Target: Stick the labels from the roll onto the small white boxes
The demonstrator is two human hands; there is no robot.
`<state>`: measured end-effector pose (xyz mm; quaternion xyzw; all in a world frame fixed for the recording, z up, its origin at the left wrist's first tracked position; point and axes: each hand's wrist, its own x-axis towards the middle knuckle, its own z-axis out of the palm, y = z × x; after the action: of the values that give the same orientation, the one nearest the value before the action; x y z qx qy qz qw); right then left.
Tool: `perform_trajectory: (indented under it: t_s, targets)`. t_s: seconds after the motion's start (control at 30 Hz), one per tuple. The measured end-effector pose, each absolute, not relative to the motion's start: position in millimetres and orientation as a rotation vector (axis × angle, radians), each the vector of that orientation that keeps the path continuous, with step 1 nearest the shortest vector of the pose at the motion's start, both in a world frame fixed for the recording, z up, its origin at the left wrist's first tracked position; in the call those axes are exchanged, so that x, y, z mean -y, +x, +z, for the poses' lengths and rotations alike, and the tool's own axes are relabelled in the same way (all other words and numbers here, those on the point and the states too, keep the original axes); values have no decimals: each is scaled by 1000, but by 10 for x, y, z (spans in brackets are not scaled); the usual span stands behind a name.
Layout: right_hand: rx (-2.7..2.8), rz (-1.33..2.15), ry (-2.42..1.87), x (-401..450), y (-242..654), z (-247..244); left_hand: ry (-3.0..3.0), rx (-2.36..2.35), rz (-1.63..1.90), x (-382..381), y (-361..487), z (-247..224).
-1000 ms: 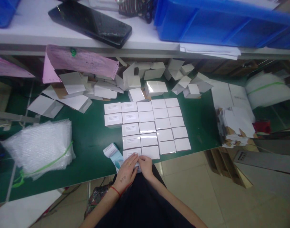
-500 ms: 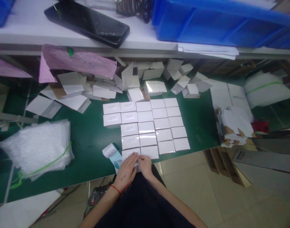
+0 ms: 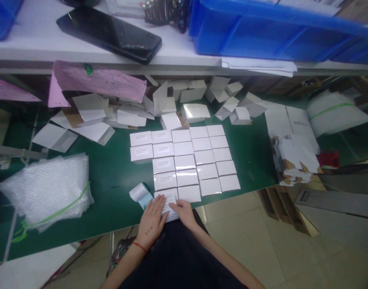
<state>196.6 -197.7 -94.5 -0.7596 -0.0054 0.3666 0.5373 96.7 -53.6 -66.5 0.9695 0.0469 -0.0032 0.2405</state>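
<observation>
A white sheet of printed labels (image 3: 170, 205) lies at the table's front edge, partly over the nearest white box. My left hand (image 3: 152, 216) rests flat on its left side, fingers stretched out together. At the sheet's right edge, my right hand (image 3: 184, 212) pinches with thumb and forefinger; the exact hold is partly hidden. A pale blue backing strip (image 3: 145, 196) with a white printed end curls out left of my left hand. Beyond the hands, small white boxes (image 3: 188, 193) stand in close rows, and those in the left columns carry a printed label (image 3: 163, 164).
Open white cartons (image 3: 172, 120) are heaped along the back. Bubble wrap bags (image 3: 51, 188) lie at left, and flattened cartons (image 3: 295, 156) are stacked at right. Overhead, a shelf (image 3: 178, 58) bears a black phone-like device (image 3: 111, 34) and a blue bin (image 3: 262, 32).
My left hand has slid left and flattened, uncovering the printed sheet between my hands. My right hand has shifted slightly down and right, at the sheet's edge.
</observation>
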Motion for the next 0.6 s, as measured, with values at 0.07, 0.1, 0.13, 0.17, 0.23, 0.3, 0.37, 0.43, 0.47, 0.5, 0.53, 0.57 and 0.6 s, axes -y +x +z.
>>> perform_trajectory:
  t_s: [0.07, 0.1, 0.13, 0.17, 0.23, 0.3, 0.37, 0.43, 0.47, 0.5, 0.53, 0.57, 0.6]
  targets:
    - [34, 980, -1747, 2094, 1887, -930, 2630, -149, 9, 536, 971, -657]
    - [52, 1062, -1708, 2166, 1835, -925, 2608, -161, 14, 535, 973, -649]
    - [65, 1151, -1660, 2243, 1781, -921, 2577, -172, 26, 533, 975, -638]
    - [69, 1231, -1598, 2320, 1731, -917, 2532, -191, 47, 532, 977, -627]
    - [52, 1300, -1468, 2457, 1669, -900, 2380, -277, 91, 542, 985, -612]
    - [16, 1218, -1396, 2551, 1687, -861, 2138, -437, 104, 591, 1015, -625]
    - [4, 1105, -1394, 2600, 1783, -799, 1832, -603, 5, 699, 1077, -674]
    - [16, 1024, -1427, 2631, 1924, -734, 1508, -650, -152, 859, 1170, -742]
    - [22, 989, -1441, 2648, 1999, -708, 1373, -627, -220, 947, 1225, -769]
    - [29, 958, -1453, 2670, 2070, -690, 1277, -589, -266, 1034, 1280, -785]
    - [32, 932, -1465, 2700, 2134, -684, 1229, -555, -282, 1111, 1333, -784]
    - [28, 909, -1482, 2736, 2192, -688, 1241, -542, -279, 1172, 1380, -764]
    - [17, 893, -1503, 2777, 2241, -704, 1318, -555, -267, 1214, 1417, -728]
